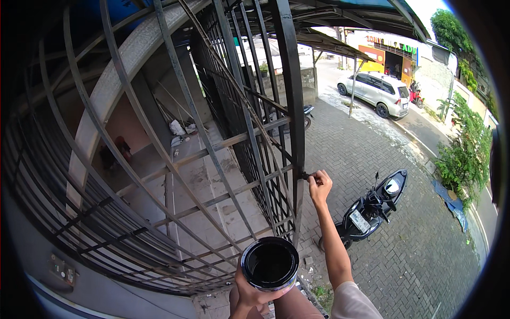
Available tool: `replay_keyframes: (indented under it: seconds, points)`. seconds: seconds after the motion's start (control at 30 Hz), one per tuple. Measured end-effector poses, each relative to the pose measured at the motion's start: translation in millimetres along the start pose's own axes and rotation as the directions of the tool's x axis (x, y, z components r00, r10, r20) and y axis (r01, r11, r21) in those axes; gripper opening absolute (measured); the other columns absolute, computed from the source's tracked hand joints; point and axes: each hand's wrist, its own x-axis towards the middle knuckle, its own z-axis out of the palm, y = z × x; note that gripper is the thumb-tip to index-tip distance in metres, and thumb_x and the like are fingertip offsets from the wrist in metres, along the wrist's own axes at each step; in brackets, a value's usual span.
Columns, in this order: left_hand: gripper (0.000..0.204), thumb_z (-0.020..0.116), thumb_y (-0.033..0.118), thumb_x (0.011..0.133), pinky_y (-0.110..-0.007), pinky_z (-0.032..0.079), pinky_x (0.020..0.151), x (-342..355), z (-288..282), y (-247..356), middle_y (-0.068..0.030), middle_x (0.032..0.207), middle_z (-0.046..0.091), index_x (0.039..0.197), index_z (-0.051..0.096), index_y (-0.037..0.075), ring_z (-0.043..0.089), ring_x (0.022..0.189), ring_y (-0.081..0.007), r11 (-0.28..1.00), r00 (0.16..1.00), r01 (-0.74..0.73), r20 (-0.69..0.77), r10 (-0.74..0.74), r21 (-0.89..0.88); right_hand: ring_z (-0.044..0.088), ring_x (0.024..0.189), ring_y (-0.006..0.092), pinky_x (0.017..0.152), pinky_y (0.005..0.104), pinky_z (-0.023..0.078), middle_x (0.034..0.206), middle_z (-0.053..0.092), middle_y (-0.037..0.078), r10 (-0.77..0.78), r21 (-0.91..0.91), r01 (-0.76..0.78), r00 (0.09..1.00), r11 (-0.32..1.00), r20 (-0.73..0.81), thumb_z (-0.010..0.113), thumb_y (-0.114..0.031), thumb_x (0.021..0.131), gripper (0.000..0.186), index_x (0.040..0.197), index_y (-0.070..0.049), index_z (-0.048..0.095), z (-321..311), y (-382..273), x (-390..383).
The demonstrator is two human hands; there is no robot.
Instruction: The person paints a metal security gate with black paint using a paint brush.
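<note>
My left hand (248, 292) is wrapped round an open paint can (269, 288) at the bottom middle, with glossy black paint inside it. My right hand (320, 186) is raised and closed on a small dark paintbrush (305, 175), mostly hidden by the fingers. Its tip meets the side of a tall black metal post (291, 95). That post stands at the end of a metal bar fence (220, 143), whose crossbars look greyer than the post.
A black scooter (366, 212) stands on the paved yard (404, 260) at right. Farther off are a silver car (374, 91), a wooden pole (354, 87) and roadside bushes (457, 154). White bags (178, 127) lie behind the bars. A pale curved arch (114, 87) rises at left.
</note>
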Motion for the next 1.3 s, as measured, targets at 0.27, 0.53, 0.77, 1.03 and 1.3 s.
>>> replay_keyframes:
  seconds: [0.27,0.53,0.77,1.03,1.3]
  points:
    - [0.084,0.083,0.017,0.048,-0.037,0.045,0.089,-10,-7,3,-0.0183,0.106,0.057,0.116,0.041,-0.008,0.059,0.097,-0.0258,0.997,1.000,0.000,0.002,0.000,0.071,0.058,0.066,0.0238,0.062,0.0291,0.044,0.068,0.055,0.013,-0.302,0.251,0.341,0.936,0.906,-0.184,0.056,0.003,0.061,0.003,0.064,0.001,0.056,5,-39,12]
    - [0.084,0.083,0.016,0.048,-0.036,0.046,0.089,-5,-7,9,-0.0183,0.107,0.057,0.117,0.041,-0.008,0.060,0.097,-0.0260,0.999,1.000,0.020,-0.003,-0.020,0.043,0.045,0.049,0.0150,0.045,0.0262,0.032,0.059,0.046,0.006,-0.068,0.005,0.068,0.996,0.998,0.057,0.057,-0.001,0.062,0.004,0.060,-0.003,0.054,4,15,-25]
    - [0.083,0.083,0.019,0.048,-0.036,0.045,0.089,-11,-11,5,-0.0180,0.105,0.058,0.116,0.043,-0.007,0.059,0.097,-0.0258,0.995,1.000,0.013,-0.017,-0.012,0.095,0.058,0.067,0.0242,0.063,0.0291,0.044,0.067,0.055,0.014,-0.328,0.198,0.383,0.908,0.902,-0.262,0.056,0.005,0.060,0.006,0.065,0.002,0.057,-2,-48,25]
    - [0.091,0.084,0.022,0.048,-0.037,0.043,0.092,-10,-6,6,-0.0192,0.113,0.054,0.122,0.039,-0.007,0.056,0.104,-0.0267,0.993,1.000,-0.009,-0.003,0.009,0.121,0.053,0.056,0.0187,0.054,0.0273,0.040,0.062,0.051,0.008,-0.034,-0.035,0.036,0.997,0.999,0.066,0.055,-0.001,0.061,0.000,0.061,-0.001,0.055,-14,43,-18]
    - [0.094,0.084,0.021,0.049,-0.038,0.042,0.094,-13,-4,2,-0.0196,0.115,0.052,0.124,0.036,-0.008,0.055,0.105,-0.0272,0.996,1.000,0.013,-0.015,-0.012,0.085,0.057,0.071,0.0241,0.066,0.0307,0.043,0.067,0.054,0.013,-0.245,0.260,0.303,0.941,0.917,-0.234,0.057,0.002,0.060,0.004,0.064,0.003,0.056,-8,-38,35]
